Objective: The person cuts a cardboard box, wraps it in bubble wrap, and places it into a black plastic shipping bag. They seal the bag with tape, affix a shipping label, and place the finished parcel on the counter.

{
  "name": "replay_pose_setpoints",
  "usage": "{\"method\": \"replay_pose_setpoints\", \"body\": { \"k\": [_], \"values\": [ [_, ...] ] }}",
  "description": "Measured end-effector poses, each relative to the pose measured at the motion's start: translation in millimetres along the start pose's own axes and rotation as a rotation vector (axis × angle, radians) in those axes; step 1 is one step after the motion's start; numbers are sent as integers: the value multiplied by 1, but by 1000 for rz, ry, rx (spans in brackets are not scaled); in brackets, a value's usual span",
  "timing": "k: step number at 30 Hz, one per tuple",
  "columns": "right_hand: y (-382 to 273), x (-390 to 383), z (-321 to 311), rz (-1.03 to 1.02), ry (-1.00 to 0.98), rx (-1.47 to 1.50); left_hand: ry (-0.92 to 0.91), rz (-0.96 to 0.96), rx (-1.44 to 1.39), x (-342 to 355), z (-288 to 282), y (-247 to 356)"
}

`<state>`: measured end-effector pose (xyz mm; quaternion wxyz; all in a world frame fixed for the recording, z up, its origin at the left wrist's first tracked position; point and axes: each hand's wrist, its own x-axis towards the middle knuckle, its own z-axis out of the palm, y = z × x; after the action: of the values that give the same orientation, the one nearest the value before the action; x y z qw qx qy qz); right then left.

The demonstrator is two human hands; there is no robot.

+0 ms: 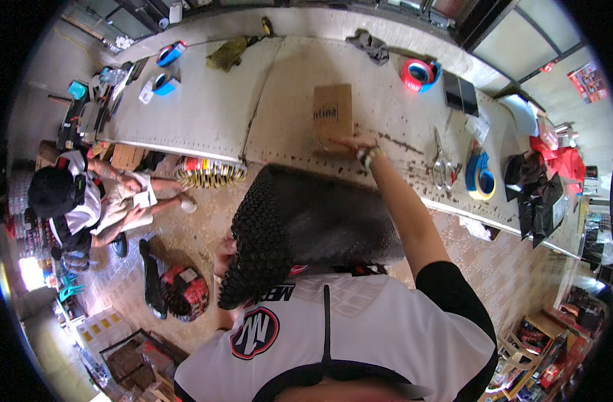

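A black knobby tyre (256, 231), bent into a bulky bundle, stands against my front, its smooth dark inner side turned right. My left hand (225, 254) grips its left side, with part of the fingers hidden behind the tread. On the bench ahead lies a brown cardboard box (333, 107) with dark print. My right hand (347, 144), a band at its wrist, reaches across to the box's near end. Its fingers stretch out leftward and touch or nearly touch that end; a firm grip on the box does not show.
The pale workbench (199, 114) holds tape rolls (419, 74), scissors (442, 164), a blue tape dispenser (479, 175) and black plastic bags (534, 194). A person (79, 201) sits on the left beside stacked tyres. A wrapped red-and-black tyre (184, 291) lies on the tiled floor.
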<state>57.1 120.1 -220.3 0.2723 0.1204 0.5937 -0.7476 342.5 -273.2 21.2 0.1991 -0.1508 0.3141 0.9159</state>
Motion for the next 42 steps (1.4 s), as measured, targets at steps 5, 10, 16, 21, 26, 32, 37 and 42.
{"method": "replay_pose_setpoints", "body": {
  "k": [5,10,16,21,26,32,37,42],
  "values": [
    [-19,-96,-55,-2,253,-458,-138,105,13,155,82,51],
    [-40,-226,-100,63,672,-395,-388,129,-65,350,180,71],
    [-61,-339,-71,-316,926,211,-449,365,884,522,196,3],
    [-51,-347,-34,-542,898,292,-43,1075,1983,469,105,-77],
    [-35,-247,8,-439,623,500,-151,621,2224,426,49,-111],
    [-79,-108,73,-364,327,454,154,993,1937,426,37,-78],
    [-93,1,109,-330,281,444,268,516,1448,393,-7,-21],
    [-88,73,122,-288,396,260,236,422,789,399,-31,-12]
  ]
}}
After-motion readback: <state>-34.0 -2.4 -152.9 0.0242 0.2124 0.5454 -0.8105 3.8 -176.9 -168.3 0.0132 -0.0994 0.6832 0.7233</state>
